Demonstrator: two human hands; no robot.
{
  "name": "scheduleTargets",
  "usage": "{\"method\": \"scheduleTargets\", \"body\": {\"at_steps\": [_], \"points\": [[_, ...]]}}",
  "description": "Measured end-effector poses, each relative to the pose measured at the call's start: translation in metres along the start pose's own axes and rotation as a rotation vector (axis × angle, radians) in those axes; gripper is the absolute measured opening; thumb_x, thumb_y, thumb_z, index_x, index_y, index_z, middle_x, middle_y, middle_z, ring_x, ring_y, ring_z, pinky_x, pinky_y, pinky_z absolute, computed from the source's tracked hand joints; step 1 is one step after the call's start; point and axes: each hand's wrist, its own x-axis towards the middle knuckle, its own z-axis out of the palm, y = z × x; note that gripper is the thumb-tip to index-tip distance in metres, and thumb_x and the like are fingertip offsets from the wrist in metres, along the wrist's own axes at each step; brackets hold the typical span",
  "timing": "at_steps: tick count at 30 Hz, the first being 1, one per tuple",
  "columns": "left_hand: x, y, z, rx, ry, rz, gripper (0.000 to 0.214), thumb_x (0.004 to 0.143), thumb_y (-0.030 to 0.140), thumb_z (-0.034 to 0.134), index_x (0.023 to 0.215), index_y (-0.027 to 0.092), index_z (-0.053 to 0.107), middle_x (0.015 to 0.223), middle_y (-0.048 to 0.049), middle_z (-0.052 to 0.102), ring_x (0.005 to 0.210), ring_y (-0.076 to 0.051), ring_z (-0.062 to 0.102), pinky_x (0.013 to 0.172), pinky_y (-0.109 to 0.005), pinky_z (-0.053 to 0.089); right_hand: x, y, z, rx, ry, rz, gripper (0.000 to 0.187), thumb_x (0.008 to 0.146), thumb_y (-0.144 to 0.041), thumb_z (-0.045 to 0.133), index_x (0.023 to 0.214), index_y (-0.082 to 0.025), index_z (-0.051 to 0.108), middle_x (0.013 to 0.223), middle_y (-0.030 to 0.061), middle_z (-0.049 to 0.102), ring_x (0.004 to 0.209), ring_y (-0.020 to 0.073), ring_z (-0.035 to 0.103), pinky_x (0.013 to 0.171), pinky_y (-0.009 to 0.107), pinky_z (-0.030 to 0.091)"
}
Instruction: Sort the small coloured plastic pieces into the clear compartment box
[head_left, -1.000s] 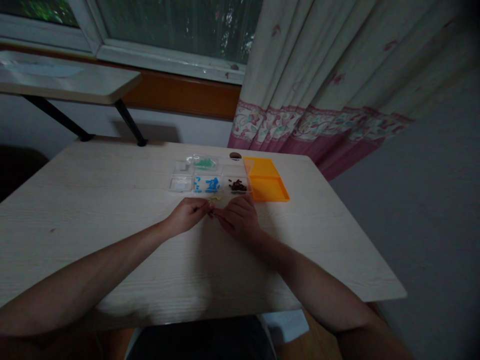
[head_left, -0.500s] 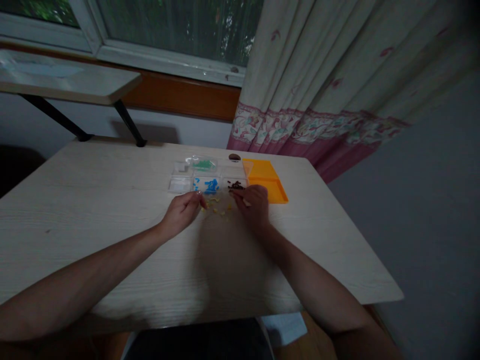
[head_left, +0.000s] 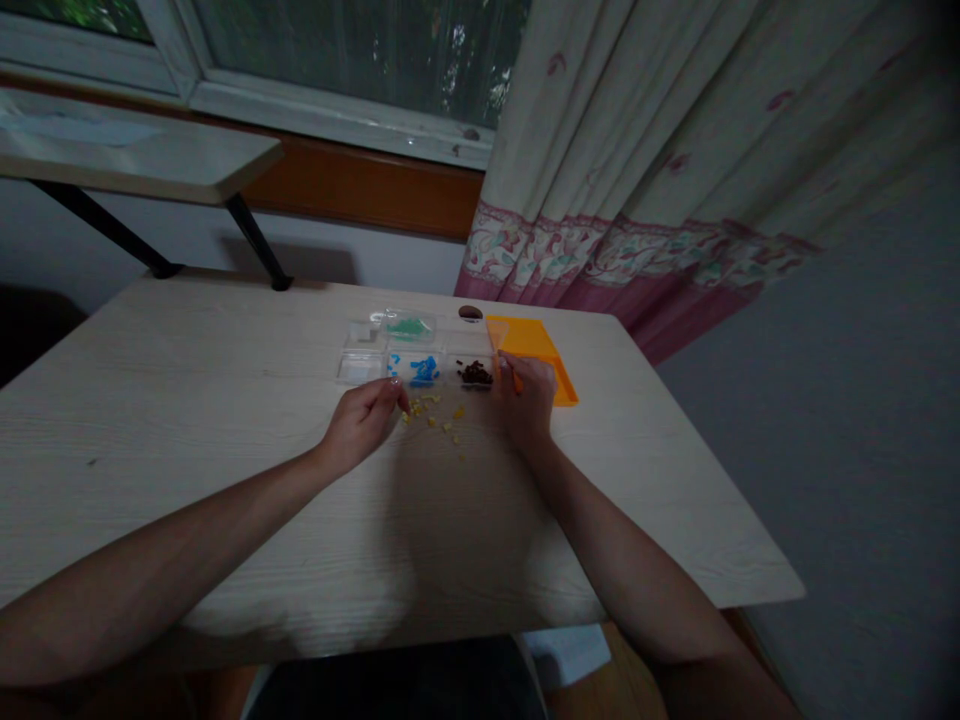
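Note:
Several small yellow pieces (head_left: 441,417) lie scattered on the wooden table (head_left: 225,440) between my hands. My left hand (head_left: 365,415) rests beside them with fingers curled; whether it pinches one is too dim to tell. My right hand (head_left: 526,395) sits at the near edge of the orange tray (head_left: 529,340) and seems to hold a thin orange stick. Behind the pieces stands a clear compartment box (head_left: 360,362) with green bits (head_left: 409,326), blue bits (head_left: 421,369) and dark brown bits (head_left: 475,374) in separate cells.
A second table (head_left: 127,160) stands at the back left under the window. A patterned curtain (head_left: 637,170) hangs at the back right. The table's right edge (head_left: 720,470) drops to the floor. A small dark round object (head_left: 470,313) lies behind the box.
My hands were joined over the yellow pieces and have parted. The right hand moved right and away to the orange tray. The yellow pieces now lie uncovered on the table.

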Motion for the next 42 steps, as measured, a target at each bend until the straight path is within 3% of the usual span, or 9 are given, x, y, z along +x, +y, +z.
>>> {"method": "scheduleTargets", "body": {"at_steps": [7,11,14,19,42], "points": [[0.0034,-0.0003,-0.0016,0.221,-0.026,0.108,0.031,0.098,0.035,0.04,0.091,0.018,0.066,0.085,-0.0044,0.065,0.083,-0.016,0.058,0.077,-0.028,0.045,0.0001,-0.0004,-0.0002,0.02,-0.048,-0.021,0.037,0.098,-0.041,0.042,0.099,-0.021,0.073,0.091,0.0084,0.07,0.088,0.0219,0.058,0.083,0.037,0.038],[0.0037,-0.0008,0.0,0.385,-0.153,0.24,0.024,0.093,0.03,0.051,0.108,0.019,0.066,0.085,-0.0046,0.062,0.085,-0.019,0.055,0.083,-0.033,0.043,-0.0001,0.0,-0.0001,0.024,-0.063,-0.026,0.037,0.097,-0.041,0.043,0.097,-0.021,0.074,0.089,0.0082,0.07,0.087,0.0219,0.058,0.082,0.037,0.039],[0.0029,-0.0009,0.0023,0.484,-0.25,0.313,0.026,0.089,0.034,0.06,0.111,0.022,0.068,0.094,-0.0061,0.061,0.093,-0.021,0.054,0.087,-0.036,0.042,-0.0007,0.0004,0.0002,0.03,-0.046,-0.031,0.036,0.097,-0.041,0.044,0.096,-0.021,0.074,0.088,0.0075,0.07,0.086,0.0218,0.058,0.082,0.037,0.039],[0.0014,-0.0011,0.0042,0.566,-0.328,0.312,0.024,0.087,0.035,0.062,0.108,0.025,0.071,0.102,-0.0076,0.058,0.099,-0.024,0.051,0.089,-0.038,0.042,-0.0006,-0.0006,0.0007,0.033,-0.059,-0.039,0.035,0.097,-0.04,0.045,0.096,-0.021,0.075,0.087,0.0066,0.071,0.086,0.0214,0.059,0.082,0.036,0.039],[0.0039,-0.0056,0.0027,0.504,-0.261,0.348,0.019,0.092,0.028,0.056,0.094,0.019,0.073,0.093,-0.0073,0.06,0.091,-0.021,0.052,0.082,-0.035,0.042,-0.0017,0.0002,0.003,0.087,-0.053,-0.09,0.031,0.095,-0.037,0.049,0.093,-0.02,0.075,0.082,0.006,0.07,0.082,0.0205,0.059,0.081,0.036,0.041]]}}
